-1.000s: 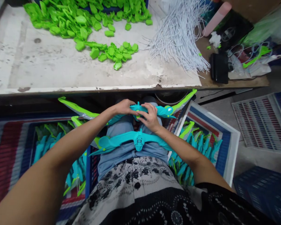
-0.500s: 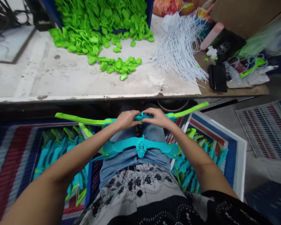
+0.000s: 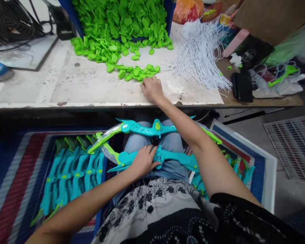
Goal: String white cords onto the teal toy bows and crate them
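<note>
Two teal toy bows with lime-green tips lie across my lap. My left hand [image 3: 144,161] is closed around the nearer bow [image 3: 175,156], just left of its middle, where a bare slotted mount shows. On my knees rests the farther bow [image 3: 142,128], a green cap set in its centre; my right forearm hides part of its right side. My right hand [image 3: 152,89] reaches over the table to the near edge of a small group of green plastic caps [image 3: 136,72]. Its fingers are curled down on a cap there, mostly hidden under the fingertips.
A blue bin [image 3: 170,17] spills many green caps onto the white table [image 3: 91,88]. White strings [image 3: 203,54] lie in a bundle to the right, near a black box [image 3: 242,87]. Crates with more bows [image 3: 76,169] stand on both sides of my legs.
Both hands have let go of the farther bow, which now lies turned on my knees. My right hand has moved forward to the caps; my left has come back onto the nearer bow.
</note>
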Available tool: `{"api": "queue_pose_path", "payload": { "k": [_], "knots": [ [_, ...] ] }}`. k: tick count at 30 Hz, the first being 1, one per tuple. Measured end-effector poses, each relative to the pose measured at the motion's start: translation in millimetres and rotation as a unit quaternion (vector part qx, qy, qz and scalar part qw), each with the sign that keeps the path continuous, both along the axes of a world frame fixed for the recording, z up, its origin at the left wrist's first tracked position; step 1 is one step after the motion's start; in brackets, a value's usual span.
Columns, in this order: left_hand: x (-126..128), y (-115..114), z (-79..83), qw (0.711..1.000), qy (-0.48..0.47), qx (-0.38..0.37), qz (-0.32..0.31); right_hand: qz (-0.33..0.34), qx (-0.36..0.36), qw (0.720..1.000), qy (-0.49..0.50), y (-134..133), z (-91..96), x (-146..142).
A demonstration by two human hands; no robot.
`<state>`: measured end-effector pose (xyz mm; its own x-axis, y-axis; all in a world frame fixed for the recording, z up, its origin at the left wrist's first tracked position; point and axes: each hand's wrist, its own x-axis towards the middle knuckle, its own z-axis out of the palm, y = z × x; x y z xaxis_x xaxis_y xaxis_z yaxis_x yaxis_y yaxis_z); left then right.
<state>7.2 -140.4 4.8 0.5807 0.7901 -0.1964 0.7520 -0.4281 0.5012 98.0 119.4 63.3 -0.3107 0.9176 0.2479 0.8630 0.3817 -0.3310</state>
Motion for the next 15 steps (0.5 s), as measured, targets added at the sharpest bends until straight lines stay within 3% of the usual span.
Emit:
{"api": "queue_pose_path", "payload": {
  "k": [4,7,10,15],
  "knots": [
    [2,-3,-4.4,0.996,0.023,-0.04,-0.075,-0.039,-0.131,0.988,0.07,-4,15.8,51],
    [5,2,-9.6,0.991,0.018,-0.086,-0.099,-0.114,-0.169,0.977,0.058,-5,18.7,86],
    [7,4,-13.1,0.99,-0.012,-0.117,-0.072,-0.147,-0.132,0.98,0.016,-10,12.7,107],
    [6,12,-11.5,0.986,-0.013,-0.162,-0.028,-0.012,0.02,1.0,0.006,-21,-2.3,119]
  ]
}}
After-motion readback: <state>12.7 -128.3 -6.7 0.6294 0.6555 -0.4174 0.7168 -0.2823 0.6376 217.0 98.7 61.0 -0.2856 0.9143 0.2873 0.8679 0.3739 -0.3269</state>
